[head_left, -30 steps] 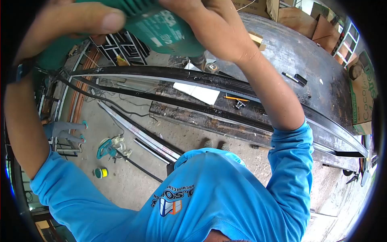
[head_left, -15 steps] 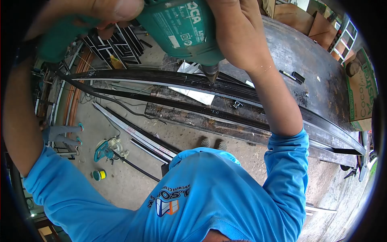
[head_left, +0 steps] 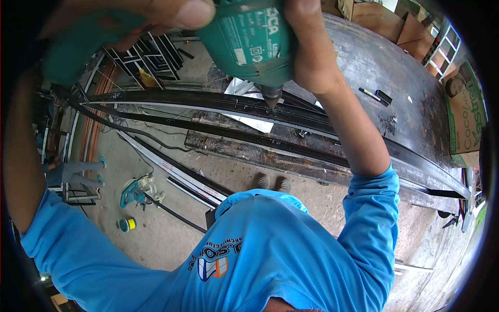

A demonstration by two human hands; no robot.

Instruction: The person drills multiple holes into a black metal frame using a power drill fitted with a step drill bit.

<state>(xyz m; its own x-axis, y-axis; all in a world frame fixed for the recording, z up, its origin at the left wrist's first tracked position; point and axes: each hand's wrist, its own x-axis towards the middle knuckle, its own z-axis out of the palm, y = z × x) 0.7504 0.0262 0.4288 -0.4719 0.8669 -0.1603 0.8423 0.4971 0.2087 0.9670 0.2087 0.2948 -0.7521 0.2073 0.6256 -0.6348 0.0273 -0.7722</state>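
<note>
A green electric drill point(head_left: 244, 49) hangs nose-down at the top centre. My left hand point(head_left: 179, 13) is wrapped round its rear handle at the upper left, and part of that hand is cut off by the view's edge. Against the drill's front side presses my right hand point(head_left: 314, 49), closed round the body; some of its fingers are hidden. The chuck point(head_left: 272, 92) points down at a long black metal profile point(head_left: 192, 100), and its tip meets or nearly meets the upper face. Small shavings lie around that spot. A second black profile point(head_left: 223, 132) runs alongside, nearer my body.
The profiles lie across a dark worktable point(head_left: 358, 57). A marker point(head_left: 370, 94) and a carton point(head_left: 464, 114) are on the right. A teal power saw point(head_left: 136, 192) and a tape roll point(head_left: 127, 224) sit on the floor. The drill's cord point(head_left: 119, 125) trails left. Someone's legs point(head_left: 78, 171) show farther left.
The drill and both hands have shifted slightly right in view, with the drill tilting a little. My left forearm has moved outward to the left. Both hands keep their hold.
</note>
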